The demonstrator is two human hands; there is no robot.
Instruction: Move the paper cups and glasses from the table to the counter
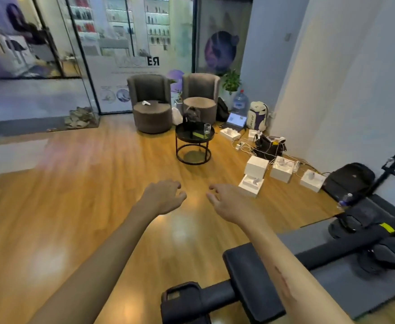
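Observation:
A clear drinking glass [207, 129] stands near the right rim of a small round black table [184, 139] across the room. A dark object and a yellow-green item lie on the tabletop beside it. I see no paper cups. My left hand [162, 197] and my right hand [226, 202] are stretched out in front of me over the wooden floor, well short of the table. Both hands hold nothing, fingers loosely curled and apart. No counter shows in this view.
Two grey tub armchairs [152, 104] stand behind the table. White boxes [256, 167], cables, bags and a laptop [236, 120] crowd the floor to the right. A black padded bench [250, 284] and gear lie close at the lower right. Glass partitions line the left.

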